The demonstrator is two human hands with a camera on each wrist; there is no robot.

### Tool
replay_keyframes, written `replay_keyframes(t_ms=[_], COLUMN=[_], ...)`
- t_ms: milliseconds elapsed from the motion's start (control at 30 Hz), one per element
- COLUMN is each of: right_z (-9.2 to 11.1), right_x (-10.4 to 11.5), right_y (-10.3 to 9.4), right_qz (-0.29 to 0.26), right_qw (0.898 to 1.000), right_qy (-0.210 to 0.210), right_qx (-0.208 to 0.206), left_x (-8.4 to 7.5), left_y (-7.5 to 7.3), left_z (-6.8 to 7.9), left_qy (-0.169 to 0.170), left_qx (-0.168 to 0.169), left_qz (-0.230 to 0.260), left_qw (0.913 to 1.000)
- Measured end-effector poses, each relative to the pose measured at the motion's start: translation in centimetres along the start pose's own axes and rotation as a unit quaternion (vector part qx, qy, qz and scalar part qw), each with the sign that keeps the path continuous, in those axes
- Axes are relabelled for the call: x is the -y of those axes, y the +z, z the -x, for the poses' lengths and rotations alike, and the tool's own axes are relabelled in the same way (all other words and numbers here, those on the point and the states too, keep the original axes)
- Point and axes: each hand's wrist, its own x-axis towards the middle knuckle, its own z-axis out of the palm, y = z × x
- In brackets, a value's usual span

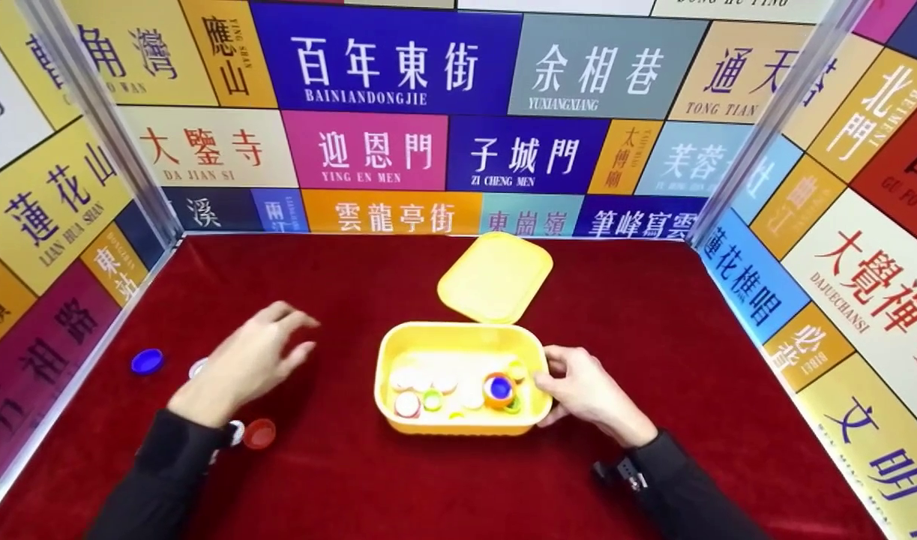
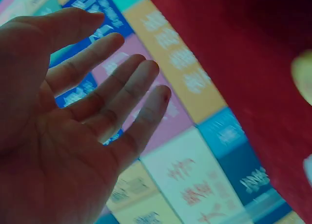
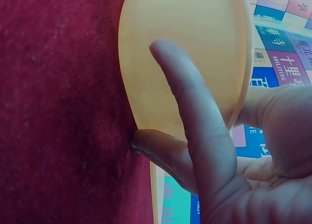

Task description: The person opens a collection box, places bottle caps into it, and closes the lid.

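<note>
A yellow plastic box (image 1: 462, 429) stands in the middle, its top uncovered. Several small round bottle caps lie inside, among them a blue cap (image 1: 501, 388) and a green-rimmed cap (image 1: 432, 400). My right hand (image 1: 589, 390) grips the box's right end, thumb at the rim and fingers along the outer wall; the right wrist view shows a finger (image 3: 195, 102) against that wall. My left hand (image 1: 252, 360) is held over the left part of the table with nothing in it, fingers loosely extended, palm bare in the left wrist view.
A yellow lid (image 1: 495, 277) lies behind the box. On the left lie a blue cap (image 1: 147, 361), a red cap (image 1: 260, 433) and white caps (image 1: 198, 367) partly hidden by my left arm. Printed panels (image 1: 383, 150) wall in the red cloth (image 1: 338, 480) at the back and sides.
</note>
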Motion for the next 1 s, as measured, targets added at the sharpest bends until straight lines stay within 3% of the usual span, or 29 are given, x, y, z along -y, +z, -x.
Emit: replay_keyframes(t_ms=[267,433,633,1000], right_z=[0.2,0.3,0.3,0.0], right_x=[0.0,0.0,0.0,0.0], right_y=[0.1,0.2,0.2,0.1], right_qz=[0.001,-0.003,0.000,-0.007], right_qw=[1.000,1.000,1.000,1.000], right_qy=[0.002,0.003,0.008,0.004], right_qx=[-0.002,-0.003,-0.008,-0.004], left_x=[5.6,8.0,8.9,9.4], left_y=[-0.2,-0.3,-0.5,-1.1], left_z=[2.8,4.4,5.0,4.9], left_qy=[-0.083,-0.121,-0.128,-0.121], left_qx=[0.043,0.087,0.108,0.089], left_qz=[-0.007,-0.014,-0.019,-0.026], left_qw=[0.9956,0.9887,0.9857,0.9883])
